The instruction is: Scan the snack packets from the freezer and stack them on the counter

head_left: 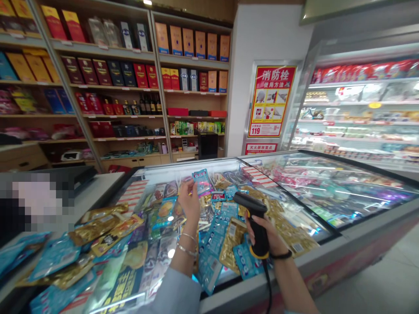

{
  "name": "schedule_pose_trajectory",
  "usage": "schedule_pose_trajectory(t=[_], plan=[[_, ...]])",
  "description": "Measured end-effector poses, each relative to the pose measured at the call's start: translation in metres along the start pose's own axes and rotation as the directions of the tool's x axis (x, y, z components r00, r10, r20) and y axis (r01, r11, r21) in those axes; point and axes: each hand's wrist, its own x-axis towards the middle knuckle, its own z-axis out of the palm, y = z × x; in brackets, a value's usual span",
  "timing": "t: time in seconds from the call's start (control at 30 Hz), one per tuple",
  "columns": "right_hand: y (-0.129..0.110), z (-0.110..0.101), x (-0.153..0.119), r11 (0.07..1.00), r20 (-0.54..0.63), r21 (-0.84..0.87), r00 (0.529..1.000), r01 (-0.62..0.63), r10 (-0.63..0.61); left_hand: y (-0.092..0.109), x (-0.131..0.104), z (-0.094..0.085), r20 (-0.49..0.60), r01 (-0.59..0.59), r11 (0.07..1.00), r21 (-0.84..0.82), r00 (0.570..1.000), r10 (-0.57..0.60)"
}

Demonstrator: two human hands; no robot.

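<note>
My left hand (189,198) is raised over the glass-topped freezer, its fingers closed on a small blue packet (200,180). To its right, my right hand (266,231) grips the handle of a black barcode scanner (255,218), whose head points toward the left. A black cord hangs from the scanner's base. Beneath and between both hands lie blue packets (209,268) and gold packets (231,240) on the freezer glass. More gold packets (294,233) are spread to the right of the scanner.
Another pile of blue and gold packets (62,257) lies at the left. The freezer's front rim (353,244) runs along the right. Shelves of boxes (121,46) stand behind, with a red fire-hydrant poster (272,101) and a refrigerated display (360,113) farther right.
</note>
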Motion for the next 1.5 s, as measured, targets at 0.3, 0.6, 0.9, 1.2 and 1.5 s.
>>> schedule_pose_trajectory(t=[0.3, 0.6, 0.9, 1.2, 1.5], plan=[[-0.004, 0.003, -0.005, 0.998, -0.003, -0.057, 1.0, -0.002, 0.001, -0.004, -0.001, 0.002, 0.024, 0.053, 0.998, 0.016, 0.998, -0.053], [-0.012, 0.001, -0.005, 0.994, 0.019, -0.086, 0.998, 0.06, -0.059, -0.007, -0.02, 0.023, 0.257, 0.348, 0.936, -0.061, 0.911, -0.322], [-0.016, 0.064, -0.003, 0.998, 0.121, 0.006, 0.99, 0.066, -0.066, 0.021, 0.021, -0.046, 0.274, 0.188, 0.982, -0.036, 0.946, -0.171], [0.037, 0.197, 0.03, 0.984, 0.309, 0.172, 0.946, 0.042, -0.094, 0.003, 0.122, -0.222, 0.013, 0.076, 0.95, 0.303, 0.996, -0.084], [0.117, 0.288, 0.059, 0.96, 0.38, 0.243, 0.924, -0.137, 0.036, -0.027, 0.138, -0.287, -0.061, 0.125, 0.787, 0.604, 0.992, -0.111]])
